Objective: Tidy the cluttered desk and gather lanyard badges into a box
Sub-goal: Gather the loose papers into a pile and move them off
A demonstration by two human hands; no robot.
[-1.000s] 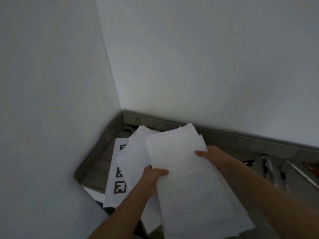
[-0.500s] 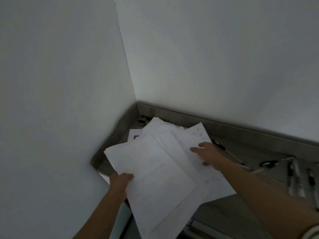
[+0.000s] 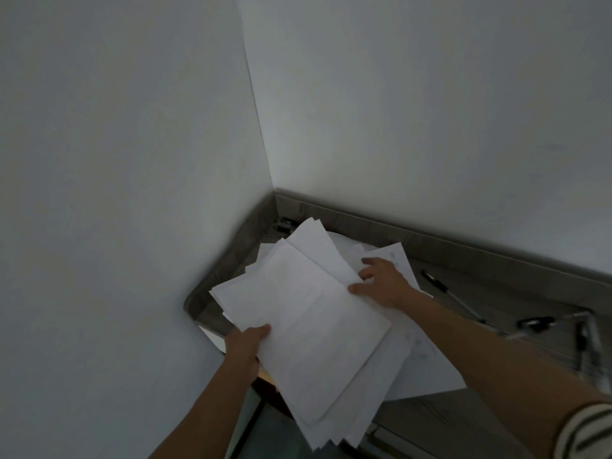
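A loose stack of papers [image 3: 308,329] is held tilted over the L end of the desk [image 3: 490,294], by the corner where two walls meet. Its lower end is hung out past the desk's front edge.

- **L hand** [image 3: 246,342]: the stack's near-L edge is gripped. The thumb is laid on the top sheet; the other fingers are tucked under & hidden by paper.
- **R hand** [image 3: 381,283]: it's set at the stack's far-R edge. The thumb tip is pressed at the top sheet's edge, & the index finger is stretched onto the sheets lying lower. Whether anything is pinched btwn thumb & fingers can't be told from this view.

More sheets are fanned out under & beyond the R fingers, toward the desk's raised back rim [image 3: 447,248]. Just past the fingertips, deep in the corner, a couple of small dark items [image 3: 284,225] are seen, too small to identify.

To the R of the R knuckles a pen [image 3: 434,282] is laid on the desk. Further R a short black item [image 3: 534,323] & other pens [image 3: 583,336] are seen, blurred. A striped cuff [image 3: 587,432] is worn on the R forearm, well back from the fingers.
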